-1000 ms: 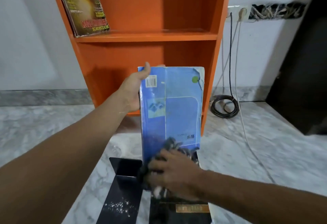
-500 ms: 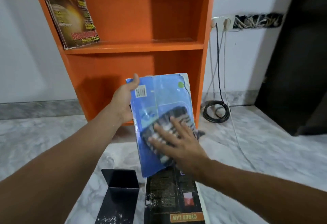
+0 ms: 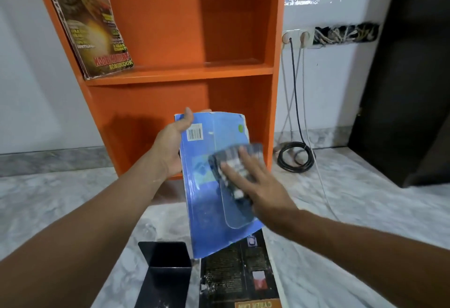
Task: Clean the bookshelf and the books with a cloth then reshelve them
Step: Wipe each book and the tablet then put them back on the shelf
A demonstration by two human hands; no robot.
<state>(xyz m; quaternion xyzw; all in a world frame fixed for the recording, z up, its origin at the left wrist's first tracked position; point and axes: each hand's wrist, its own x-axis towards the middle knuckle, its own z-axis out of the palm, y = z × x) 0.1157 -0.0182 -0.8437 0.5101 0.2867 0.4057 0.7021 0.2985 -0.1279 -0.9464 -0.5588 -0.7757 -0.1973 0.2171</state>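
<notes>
Left grip (image 3: 174, 148) curls round the blue book (image 3: 211, 215) at its left edge. Right grip (image 3: 261, 183), fingers spread flat, presses the checked cloth (image 3: 232, 161) against its cover.

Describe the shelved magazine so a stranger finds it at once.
Find the tall orange wooden bookshelf against the white wall. At its shelf's left end leans a glossy dark magazine. It is the only thing shelved, and its cover reads BOROBUDUR.

A cloth (image 3: 234, 163) on the book (image 3: 207, 210) before the bookshelf (image 3: 170, 74), magazine (image 3: 90, 27) on its shelf, bookend (image 3: 168, 268) below
</notes>
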